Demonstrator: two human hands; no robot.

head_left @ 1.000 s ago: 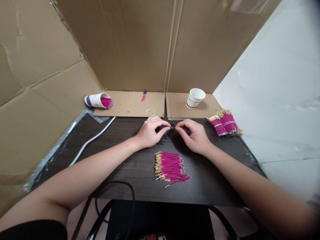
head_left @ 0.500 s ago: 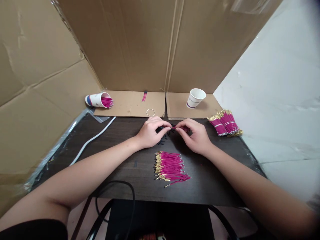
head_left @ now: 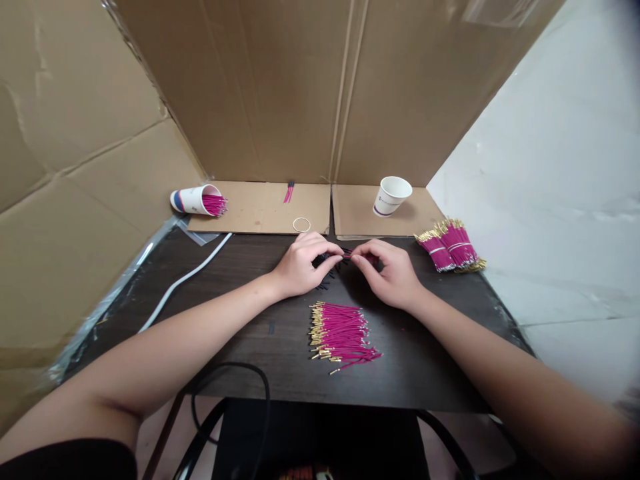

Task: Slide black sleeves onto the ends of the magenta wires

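Observation:
Over the dark table, my left hand (head_left: 303, 265) is closed in a pinch; what its fingertips hold is too small to make out. Close to its right, my right hand (head_left: 387, 270) pinches a short magenta wire (head_left: 348, 256), whose thin end shows in the narrow gap between the two hands. Below and behind my left fingers lie several short black pieces (head_left: 324, 283), mostly hidden by the hand. Nearer to me is a pile of magenta wires (head_left: 343, 331), gold tips at the left and silver tips at the right.
A tipped paper cup (head_left: 193, 200) of magenta wires lies at far left. An upright paper cup (head_left: 393, 197), a rubber band (head_left: 301, 225) and a few black-ended wires (head_left: 289, 191) rest on cardboard. Banded wire bundles (head_left: 450, 245) lie right; a white cable (head_left: 185, 280) runs left.
Both hands stay almost in place, fingertips still close together. The magenta piece between them shows slightly less than before. The pile and cups have not moved.

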